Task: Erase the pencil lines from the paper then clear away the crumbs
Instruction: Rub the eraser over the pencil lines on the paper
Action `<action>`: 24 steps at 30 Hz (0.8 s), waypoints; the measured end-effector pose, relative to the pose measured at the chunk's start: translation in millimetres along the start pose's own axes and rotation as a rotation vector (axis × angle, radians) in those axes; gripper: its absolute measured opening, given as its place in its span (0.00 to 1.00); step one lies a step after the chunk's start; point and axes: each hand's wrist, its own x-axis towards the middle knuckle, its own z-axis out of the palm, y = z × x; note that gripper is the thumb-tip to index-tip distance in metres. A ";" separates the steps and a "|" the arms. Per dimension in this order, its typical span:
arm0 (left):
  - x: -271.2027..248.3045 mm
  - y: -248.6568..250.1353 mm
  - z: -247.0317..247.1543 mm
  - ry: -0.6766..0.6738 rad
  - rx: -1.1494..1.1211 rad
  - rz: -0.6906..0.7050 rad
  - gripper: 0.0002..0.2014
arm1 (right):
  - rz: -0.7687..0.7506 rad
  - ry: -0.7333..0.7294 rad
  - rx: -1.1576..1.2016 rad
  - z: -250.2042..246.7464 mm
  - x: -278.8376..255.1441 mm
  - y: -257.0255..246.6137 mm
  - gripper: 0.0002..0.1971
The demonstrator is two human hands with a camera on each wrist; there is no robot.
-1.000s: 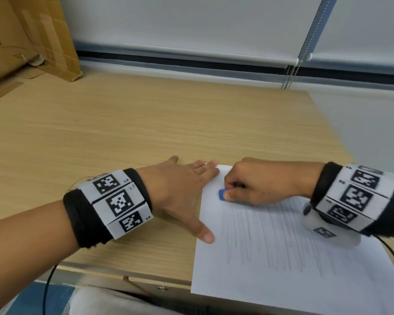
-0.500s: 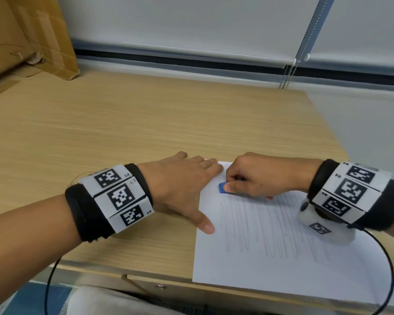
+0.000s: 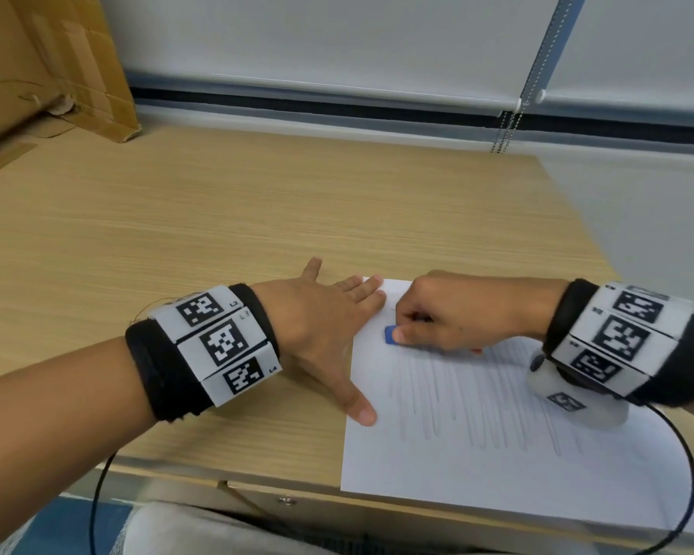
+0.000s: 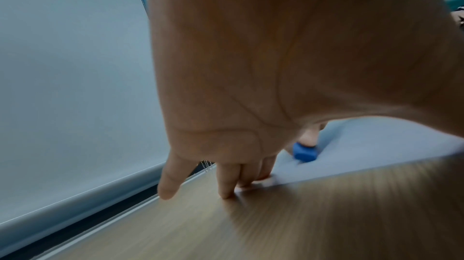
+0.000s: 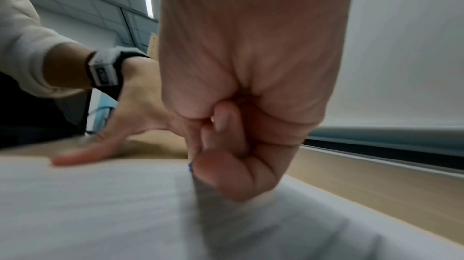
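Observation:
A white sheet of paper [image 3: 497, 466] with several faint vertical pencil lines lies at the near right edge of the wooden desk [image 3: 217, 218]. My right hand [image 3: 441, 318] pinches a small blue eraser [image 3: 390, 335] and presses it on the sheet's upper left part. The left wrist view shows the eraser [image 4: 304, 152] touching the paper [image 4: 364, 151]. My left hand [image 3: 329, 326] lies flat with straight fingers, its fingertips on the sheet's top left corner and its thumb on the left edge. In the right wrist view, curled fingers [image 5: 226, 157] hide most of the eraser.
Brown cardboard [image 3: 53, 66] leans at the desk's far left corner. A window blind with a bead chain [image 3: 505, 130] runs along the back. A black cable [image 3: 690, 486] hangs from my right wrist over the paper's near right corner.
The eraser and my right hand have shifted slightly on the upper left of the sheet, a small rubbing motion. My left hand stays pressed on the paper's left edge.

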 end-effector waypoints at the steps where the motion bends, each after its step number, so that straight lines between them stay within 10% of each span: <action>1: -0.7 0.7 -0.5 0.000 0.003 -0.001 0.70 | -0.025 -0.042 -0.002 3.6 -4.0 -4.1 0.22; 24: -1.2 3.1 -1.0 -0.032 -0.008 -0.022 0.71 | -0.103 -0.208 0.071 21.4 -31.8 -27.7 0.24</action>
